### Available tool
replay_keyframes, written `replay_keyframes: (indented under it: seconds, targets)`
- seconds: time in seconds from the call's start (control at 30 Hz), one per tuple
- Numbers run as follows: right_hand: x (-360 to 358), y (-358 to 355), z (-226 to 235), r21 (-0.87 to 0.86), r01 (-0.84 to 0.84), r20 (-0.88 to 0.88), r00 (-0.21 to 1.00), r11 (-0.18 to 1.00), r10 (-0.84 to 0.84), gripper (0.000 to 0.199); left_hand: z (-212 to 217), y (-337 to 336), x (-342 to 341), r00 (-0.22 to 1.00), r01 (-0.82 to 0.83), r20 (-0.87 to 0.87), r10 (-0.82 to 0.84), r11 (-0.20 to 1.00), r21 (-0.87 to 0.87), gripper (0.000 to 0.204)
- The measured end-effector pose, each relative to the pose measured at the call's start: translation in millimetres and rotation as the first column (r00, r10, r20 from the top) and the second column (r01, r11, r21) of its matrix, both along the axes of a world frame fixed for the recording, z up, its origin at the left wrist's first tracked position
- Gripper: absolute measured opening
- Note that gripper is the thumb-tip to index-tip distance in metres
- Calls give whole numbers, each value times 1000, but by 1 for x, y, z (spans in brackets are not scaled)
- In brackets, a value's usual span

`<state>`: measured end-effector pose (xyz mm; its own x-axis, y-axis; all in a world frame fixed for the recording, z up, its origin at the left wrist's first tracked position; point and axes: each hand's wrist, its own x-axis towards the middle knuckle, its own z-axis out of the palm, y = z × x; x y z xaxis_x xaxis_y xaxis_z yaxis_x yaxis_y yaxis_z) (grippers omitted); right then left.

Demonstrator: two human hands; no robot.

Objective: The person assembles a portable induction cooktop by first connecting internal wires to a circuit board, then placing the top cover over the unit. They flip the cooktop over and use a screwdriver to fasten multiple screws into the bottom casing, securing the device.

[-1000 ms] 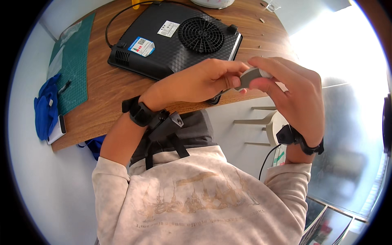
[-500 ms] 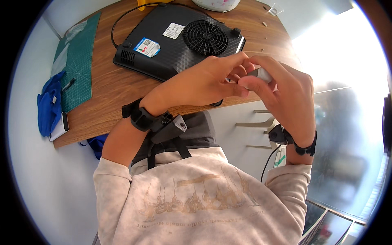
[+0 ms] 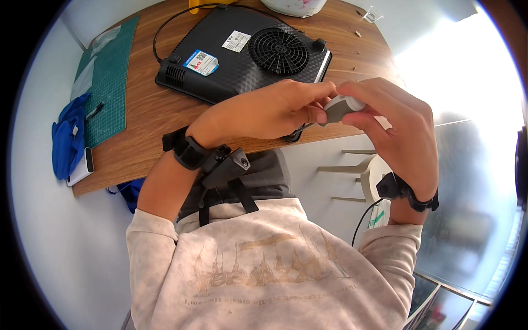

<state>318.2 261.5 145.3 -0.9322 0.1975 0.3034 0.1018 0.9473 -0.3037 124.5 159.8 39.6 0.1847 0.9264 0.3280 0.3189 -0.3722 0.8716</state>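
Just over the table's near edge, my hands meet around a small rounded grey-and-white object (image 3: 337, 109); its kind does not show. My right hand (image 3: 399, 113) pinches its white end from the right, thumb below and fingers above. From the left, my left hand (image 3: 275, 110) closes thumb and fingers on its grey end, and my fingers hide part of it. A black induction cooker (image 3: 242, 60) lies upside down behind my hands, its round fan grille (image 3: 279, 50) and stickers facing up. Below my left fingers, a dark slim piece (image 3: 294, 136) shows at the table edge.
A green cutting mat (image 3: 113, 93) lies at the left of the wooden table (image 3: 148, 121), with a blue cloth (image 3: 70, 135) and a white device (image 3: 82, 168) beside it. At the back are a white bowl (image 3: 294, 6) and a small clear cup (image 3: 373, 15). A stool (image 3: 374, 173) stands below.
My right hand has shifted a little right and its fingers have opened out somewhat. The grey-and-white object has turned and moved slightly left, so more of its grey side shows.
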Motion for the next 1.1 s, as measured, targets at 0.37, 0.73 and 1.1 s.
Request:
replay_keyframes:
  seconds: [0.37, 0.73, 1.1]
  targets:
    - [-8, -5, -11, 4, 117, -36, 993, 993, -117, 38, 29, -5, 24, 989, -102, 86, 117, 982, -160, 43]
    - [-6, -10, -19, 76, 22, -235, 972, 997, -4, 25, 3, 20, 37, 972, -25, 234, 31, 999, -26, 28]
    - [5, -4, -9, -182, -16, -69, 998, 983, 3, 27, 2, 18, 40, 966, -41, 253, 44, 999, -18, 31]
